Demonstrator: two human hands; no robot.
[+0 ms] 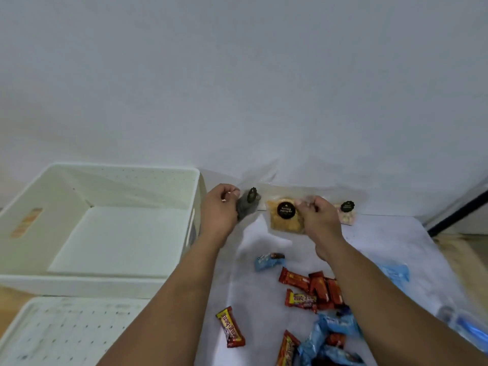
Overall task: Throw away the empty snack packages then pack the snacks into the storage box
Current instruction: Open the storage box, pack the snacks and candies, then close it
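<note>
Left hand [220, 207] pinches a clear pouch [248, 203]; right hand [317, 215] grips the chip pouch [284, 215], at three o'clock from the storage box [105, 281].

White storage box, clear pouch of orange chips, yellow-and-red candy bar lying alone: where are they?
White storage box [148, 171]: head view, far rim.
Clear pouch of orange chips [284, 224]: head view, lower part.
Yellow-and-red candy bar [230, 326]: head view, middle.

**Snacks and open box**

The white storage box [100, 223] sits open and empty at the left. A clear pouch of yellow chips [284, 216] with a round black label lies against the wall, a crumpled clear package [247, 203] just left of it. Red wrapped bars [315, 290] and blue packets [327, 336] lie scattered nearer.
</note>
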